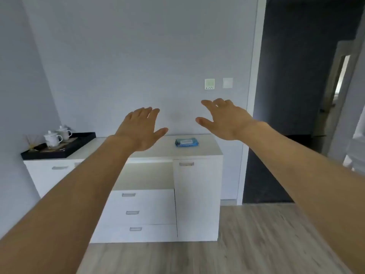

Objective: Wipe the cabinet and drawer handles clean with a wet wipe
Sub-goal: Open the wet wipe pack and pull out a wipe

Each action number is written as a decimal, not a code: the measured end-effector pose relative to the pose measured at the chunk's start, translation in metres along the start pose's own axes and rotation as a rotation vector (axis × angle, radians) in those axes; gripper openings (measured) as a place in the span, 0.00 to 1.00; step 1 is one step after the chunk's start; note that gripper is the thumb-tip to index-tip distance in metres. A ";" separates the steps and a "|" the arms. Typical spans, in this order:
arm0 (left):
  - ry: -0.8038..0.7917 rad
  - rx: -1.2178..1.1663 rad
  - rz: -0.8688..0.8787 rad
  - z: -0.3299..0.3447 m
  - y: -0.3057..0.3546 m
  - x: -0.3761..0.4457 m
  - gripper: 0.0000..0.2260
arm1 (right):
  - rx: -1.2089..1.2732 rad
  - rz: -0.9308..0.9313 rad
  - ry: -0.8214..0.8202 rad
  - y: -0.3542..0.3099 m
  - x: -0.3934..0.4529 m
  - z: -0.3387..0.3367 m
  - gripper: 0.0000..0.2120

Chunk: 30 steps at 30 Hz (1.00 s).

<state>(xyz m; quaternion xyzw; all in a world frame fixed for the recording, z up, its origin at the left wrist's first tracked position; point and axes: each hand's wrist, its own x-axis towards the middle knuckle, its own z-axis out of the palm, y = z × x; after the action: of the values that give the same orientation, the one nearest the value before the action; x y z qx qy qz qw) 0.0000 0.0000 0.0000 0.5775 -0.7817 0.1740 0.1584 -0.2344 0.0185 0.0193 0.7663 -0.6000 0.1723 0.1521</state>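
Both hands, left hand (141, 131) and right hand (227, 118), hover spread and empty; at 6 o'clock below the right one, the wet wipe pack (186, 142) looks soft, light, best pinched edgewise.

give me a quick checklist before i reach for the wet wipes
1. Left hand free: ok, open, holds nothing.
2. Right hand free: ok, open, holds nothing.
3. Wipe pack reachable: ok, lies alone on the cabinet top.
4. Pack's flap open: cannot tell, too blurred.
5. Handles in view: ok, door handle and three drawer handles show.
6. Tray with cups clear of pack: ok, far left.
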 end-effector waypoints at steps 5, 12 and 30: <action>-0.115 -0.052 -0.038 0.084 -0.014 0.021 0.30 | -0.015 -0.011 -0.135 0.013 0.030 0.080 0.28; -0.192 -0.046 -0.027 0.213 -0.057 0.099 0.30 | -0.002 -0.038 -0.233 0.029 0.118 0.218 0.28; -0.428 -0.112 0.058 0.451 -0.099 0.339 0.30 | 0.083 0.100 -0.405 0.125 0.337 0.449 0.27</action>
<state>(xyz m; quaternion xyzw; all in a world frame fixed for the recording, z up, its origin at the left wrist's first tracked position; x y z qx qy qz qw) -0.0223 -0.5195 -0.2398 0.5688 -0.8223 0.0085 0.0155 -0.2448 -0.5009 -0.2288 0.7601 -0.6480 0.0466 -0.0118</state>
